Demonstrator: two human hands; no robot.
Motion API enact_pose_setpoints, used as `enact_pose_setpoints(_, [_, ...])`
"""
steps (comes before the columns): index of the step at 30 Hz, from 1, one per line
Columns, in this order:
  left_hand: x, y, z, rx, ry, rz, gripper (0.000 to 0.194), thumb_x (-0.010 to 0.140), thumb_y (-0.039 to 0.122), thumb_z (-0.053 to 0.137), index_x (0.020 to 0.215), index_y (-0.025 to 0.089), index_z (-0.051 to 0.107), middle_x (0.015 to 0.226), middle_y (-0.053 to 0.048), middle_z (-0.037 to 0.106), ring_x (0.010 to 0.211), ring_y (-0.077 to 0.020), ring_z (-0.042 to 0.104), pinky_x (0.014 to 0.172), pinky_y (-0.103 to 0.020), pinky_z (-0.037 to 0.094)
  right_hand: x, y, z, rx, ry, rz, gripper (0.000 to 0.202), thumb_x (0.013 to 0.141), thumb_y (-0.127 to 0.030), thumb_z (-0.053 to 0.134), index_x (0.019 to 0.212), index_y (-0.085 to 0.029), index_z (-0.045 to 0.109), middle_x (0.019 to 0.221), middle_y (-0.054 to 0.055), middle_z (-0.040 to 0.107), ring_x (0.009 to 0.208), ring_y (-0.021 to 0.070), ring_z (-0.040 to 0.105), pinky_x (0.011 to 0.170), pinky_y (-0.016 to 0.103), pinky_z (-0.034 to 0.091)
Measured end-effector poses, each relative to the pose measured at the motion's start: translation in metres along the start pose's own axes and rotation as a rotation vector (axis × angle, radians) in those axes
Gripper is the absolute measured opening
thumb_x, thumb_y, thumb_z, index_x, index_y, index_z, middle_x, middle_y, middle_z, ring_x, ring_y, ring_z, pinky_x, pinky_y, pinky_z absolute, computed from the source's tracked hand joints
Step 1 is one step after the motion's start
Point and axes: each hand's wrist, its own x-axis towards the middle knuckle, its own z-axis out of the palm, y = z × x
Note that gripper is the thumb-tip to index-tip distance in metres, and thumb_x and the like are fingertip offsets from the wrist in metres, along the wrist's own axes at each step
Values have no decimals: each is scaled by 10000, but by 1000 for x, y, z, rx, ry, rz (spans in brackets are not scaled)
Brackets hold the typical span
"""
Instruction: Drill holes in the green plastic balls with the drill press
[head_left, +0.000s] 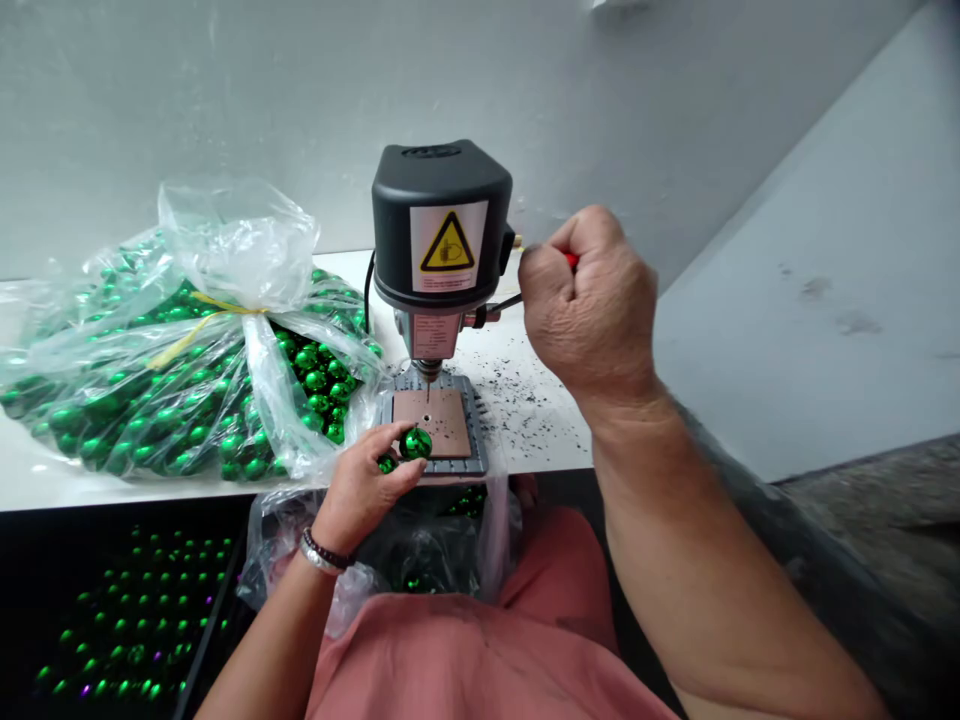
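Observation:
Between the thumb and fingers of my left hand (367,480) is a shiny green ball (415,442), with a second green ball (386,463) partly hidden by the same fingers. Both are over the front of the drill press base (480,440), near the brown board (442,408) with a small hole. My right hand (589,300) is wrapped in a fist round the drill press's feed lever (510,302); a bit of red shows at the grip. Above the board, the black-topped drill press (442,225) points its thin bit (428,392) downward, apart from the held ball.
A large clear bag (240,250) of green balls, tied with yellow string, fills the table's left. Dark shavings (517,385) lie right of the base. Another plastic bag (450,550) hangs at my lap. Rows of green balls (142,600) sit in a dark area lower left.

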Motion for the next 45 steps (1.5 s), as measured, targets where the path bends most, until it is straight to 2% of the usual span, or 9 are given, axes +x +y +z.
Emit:
enact_pose_setpoints(13, [-24, 5, -2, 5, -32, 89, 371, 725, 265, 595, 1093, 213, 592, 1113, -72, 605, 1040, -185, 558, 947, -343, 423, -2, -1, 0, 22, -8, 33, 205, 788, -224, 461, 633, -198, 328, 534, -67, 335, 485, 46, 332, 549, 223, 289])
enact_pose_setpoints(25, [-30, -3, 5, -55, -224, -73, 475, 670, 301, 655, 1133, 215, 593, 1154, -80, 598, 1001, -210, 574, 914, -353, 440, -3, 0, 1, 33, 6, 28, 202, 781, -168, 451, 637, -204, 314, 537, -68, 296, 477, 39, 295, 548, 223, 303])
enact_pose_setpoints(28, [-27, 1, 5, -182, -156, -211, 402, 680, 447, 628, 987, 188, 639, 1021, -78, 641, 921, -204, 586, 844, -342, 469, -3, -1, 0, 21, 1, 50, 213, 765, -171, 475, 631, -201, 312, 537, -67, 307, 480, 40, 259, 531, 228, 276])
enact_pose_setpoints(31, [-21, 5, 4, -595, -58, -438, 467, 764, 599, 416, 852, 175, 593, 821, -51, 630, 788, -163, 596, 698, -311, 509, -4, -3, -1, 16, -4, 66, 218, 774, -209, 479, 636, -200, 310, 550, -60, 315, 499, 45, 258, 532, 233, 253])
enact_pose_setpoints(33, [-16, 6, 3, -927, -23, -518, 400, 778, 546, 422, 831, 178, 569, 801, -36, 611, 774, -144, 599, 700, -311, 519, -5, -4, -1, 3, -15, 72, 222, 787, -225, 463, 640, -202, 299, 559, -58, 313, 507, 45, 279, 544, 233, 264])
enact_pose_setpoints(36, [-11, 6, 2, -1197, -11, -530, 194, 671, 257, 599, 841, 164, 598, 831, -23, 621, 844, -137, 606, 864, -347, 489, -6, -3, -2, -8, -37, 72, 215, 806, -231, 438, 651, -206, 292, 566, -57, 313, 523, 49, 337, 571, 235, 306])
enact_pose_setpoints(39, [-10, 3, 4, -1254, 9, -549, 269, 602, 123, 640, 870, 140, 625, 847, -25, 643, 880, -152, 617, 917, -356, 465, -6, -2, -1, 9, -46, 64, 226, 801, -215, 455, 654, -210, 283, 552, -58, 294, 525, 57, 365, 567, 233, 319])
enact_pose_setpoints(42, [-8, -2, 10, -1209, -9, -548, 262, 639, 193, 675, 889, 128, 633, 895, -47, 655, 901, -169, 621, 866, -327, 487, -6, -1, -1, 22, -28, 50, 212, 796, -230, 455, 656, -210, 297, 539, -58, 284, 500, 55, 330, 538, 228, 281])
enact_pose_setpoints(45, [0, -7, 15, -943, -4, -484, 382, 674, 308, 667, 1017, 151, 612, 965, -62, 661, 884, -165, 615, 745, -271, 501, -7, 0, -1, 33, -4, 43, 180, 791, -265, 433, 658, -206, 325, 527, -59, 301, 475, 49, 260, 523, 226, 243])
